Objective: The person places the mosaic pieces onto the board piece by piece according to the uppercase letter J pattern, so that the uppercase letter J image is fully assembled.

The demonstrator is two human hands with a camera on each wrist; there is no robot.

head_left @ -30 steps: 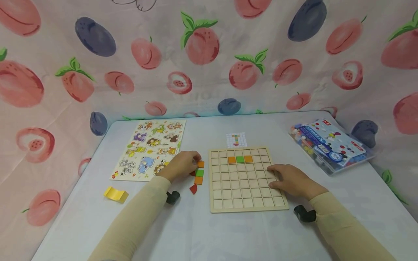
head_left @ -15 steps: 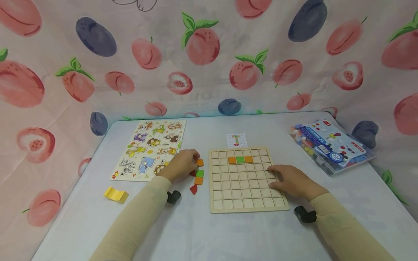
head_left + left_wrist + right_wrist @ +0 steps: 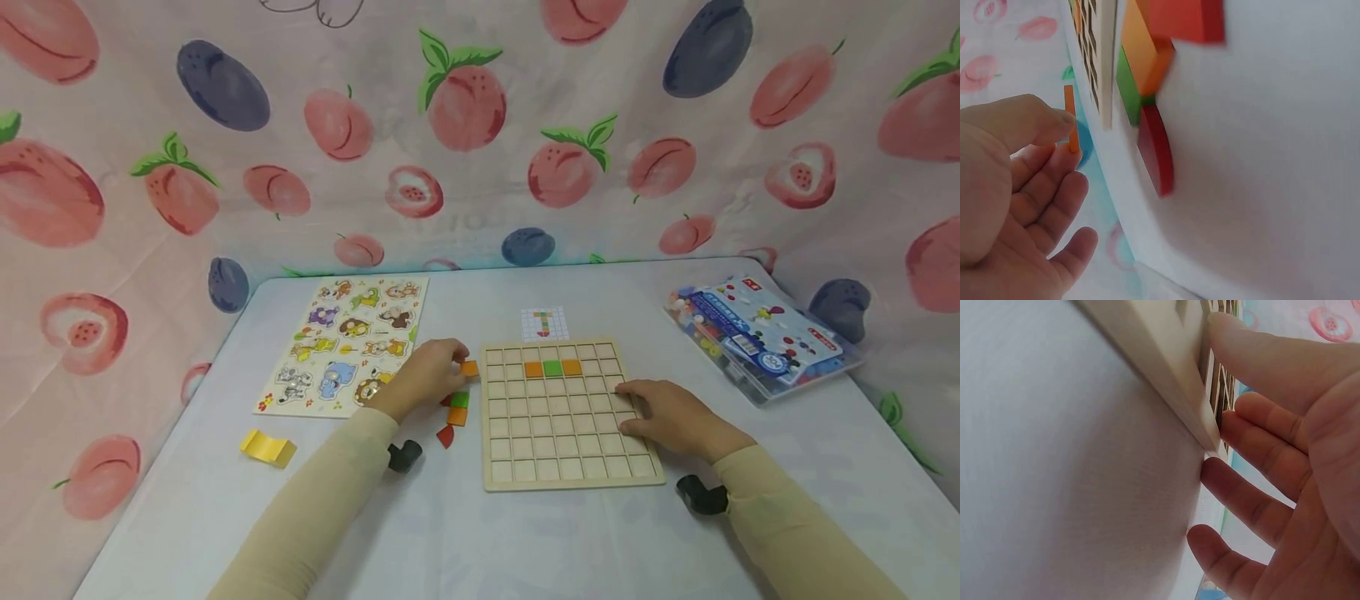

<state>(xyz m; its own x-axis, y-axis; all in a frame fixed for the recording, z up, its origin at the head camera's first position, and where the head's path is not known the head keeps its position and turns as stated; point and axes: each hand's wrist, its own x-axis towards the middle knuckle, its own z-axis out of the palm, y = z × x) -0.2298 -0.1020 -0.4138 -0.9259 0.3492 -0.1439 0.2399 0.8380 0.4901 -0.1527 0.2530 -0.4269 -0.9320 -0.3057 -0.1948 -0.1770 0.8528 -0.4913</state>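
Note:
Between thumb and fingertips my left hand point(image 3: 427, 375) pinches an orange square tile point(image 3: 1071, 119), lifted off the table just left of the wooden grid board point(image 3: 568, 423). Under that hand lie a green tile point(image 3: 459, 400), another orange tile point(image 3: 457, 417) and a red quarter-round piece point(image 3: 446, 436); a second red piece point(image 3: 1156, 151) is partly hidden by the hand in the head view. On the board, an orange, a green point(image 3: 552, 368) and an orange tile form a row near the top. My right hand point(image 3: 671, 412) rests at the board's right edge, thumb and fingers spread over its rim.
A small pattern card point(image 3: 544, 323) lies behind the board. The animal puzzle board point(image 3: 345, 346) is at the left, with a yellow wavy block point(image 3: 267, 448) in front of it. A clear plastic case of colourful pieces point(image 3: 761, 329) stands at the right.
My left hand has raised the orange tile from the row of loose pieces and moved it slightly right, toward the grid board. My right hand stays at the board's edge.

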